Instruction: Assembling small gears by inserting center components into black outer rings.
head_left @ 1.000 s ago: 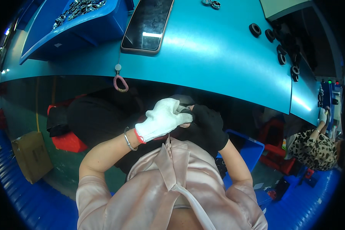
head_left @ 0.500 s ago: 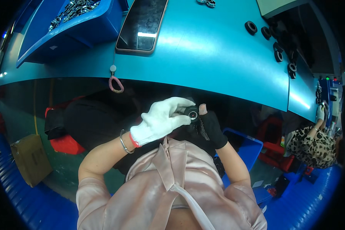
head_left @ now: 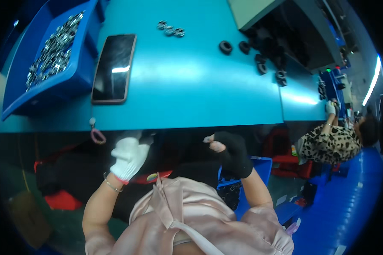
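My left hand, in a white glove, hangs just off the table's front edge above my lap. Its fingers are bent together and smeared by motion, with a dim greyish shape at their tips that I cannot make out. To the right, my right hand wears a black glove with bare fingertips. Its fingers are curled in, and what they may hold is hidden. A phone with a pink looped strap lies on the table nearest the left hand. Below the right hand, black rings lie in a blue crate.
On the blue table, a blue bin of shiny metal rings stands at left. Several metal rings lie at the back. Black rings lie by a pale housing. A co-worker in a spotted top sits at right.
My hands have parted: the left went left, the right slightly forward. The black ring-shaped piece with a metal centre between them is no longer visible. The view has shifted, showing more of the table.
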### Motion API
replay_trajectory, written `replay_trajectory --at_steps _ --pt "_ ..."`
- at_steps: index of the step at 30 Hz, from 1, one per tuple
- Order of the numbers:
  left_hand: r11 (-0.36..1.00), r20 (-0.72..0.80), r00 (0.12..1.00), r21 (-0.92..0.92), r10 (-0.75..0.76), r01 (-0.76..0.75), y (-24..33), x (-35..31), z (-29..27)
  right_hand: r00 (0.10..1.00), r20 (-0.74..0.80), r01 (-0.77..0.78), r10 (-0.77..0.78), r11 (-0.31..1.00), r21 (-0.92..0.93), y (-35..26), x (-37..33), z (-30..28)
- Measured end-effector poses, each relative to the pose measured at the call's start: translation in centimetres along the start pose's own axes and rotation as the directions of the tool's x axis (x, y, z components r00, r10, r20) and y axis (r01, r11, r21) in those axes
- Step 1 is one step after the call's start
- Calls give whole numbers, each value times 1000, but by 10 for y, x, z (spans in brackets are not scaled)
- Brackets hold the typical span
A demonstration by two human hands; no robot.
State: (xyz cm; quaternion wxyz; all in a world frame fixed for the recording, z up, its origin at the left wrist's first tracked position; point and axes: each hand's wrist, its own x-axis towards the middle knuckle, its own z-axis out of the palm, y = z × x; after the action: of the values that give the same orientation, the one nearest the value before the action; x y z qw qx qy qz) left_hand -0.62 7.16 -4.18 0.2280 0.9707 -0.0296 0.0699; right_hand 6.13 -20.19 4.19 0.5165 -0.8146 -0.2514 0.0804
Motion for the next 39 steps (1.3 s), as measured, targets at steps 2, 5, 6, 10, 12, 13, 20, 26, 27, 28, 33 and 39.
replay_trajectory --at_steps 2,5,6,10,12,13,20,26,27,28,33,39 --pt "968 -59 985 203 163 -148 -2 3 1 988 -140 28 -72 956 -293 -5 14 -32" --pt "986 190 969 -24 -159 167 9 10 -6 885 -362 66 -291 850 -523 30 49 -86" --pt "990 202 974 -78 -99 117 12 10 -4 853 -421 -62 -308 741 -668 43 62 -103" --pt "965 177 984 -261 36 12 27 18 -1 870 -429 -202 -243 619 -759 82 96 -144" --pt "949 254 967 -309 24 58 34 21 -4 865 -453 -171 -217 721 -672 95 98 -150" --pt "951 252 968 -302 13 66 35 21 -6 867 -448 -162 -219 727 -667 94 98 -145" --pt "190 608 794 -780 8 596 45 23 -16 962 -190 128 -197 938 -323 23 36 -38" --pt "-153 653 753 -739 76 656 52 26 -30 901 262 431 -347 788 -440 -21 23 30" --pt "-145 651 752 -738 107 659 47 26 -32 878 314 471 -362 774 -424 -27 36 27" --pt "-140 645 752 -739 137 659 43 24 -34 850 368 512 -377 758 -405 -31 50 23" --pt "-247 602 798 -769 30 589 38 18 -29 859 -122 409 -498 809 -421 7 159 7" --pt "-158 654 756 -744 25 649 27 19 -33 951 -12 228 -310 723 -652 40 240 -3"
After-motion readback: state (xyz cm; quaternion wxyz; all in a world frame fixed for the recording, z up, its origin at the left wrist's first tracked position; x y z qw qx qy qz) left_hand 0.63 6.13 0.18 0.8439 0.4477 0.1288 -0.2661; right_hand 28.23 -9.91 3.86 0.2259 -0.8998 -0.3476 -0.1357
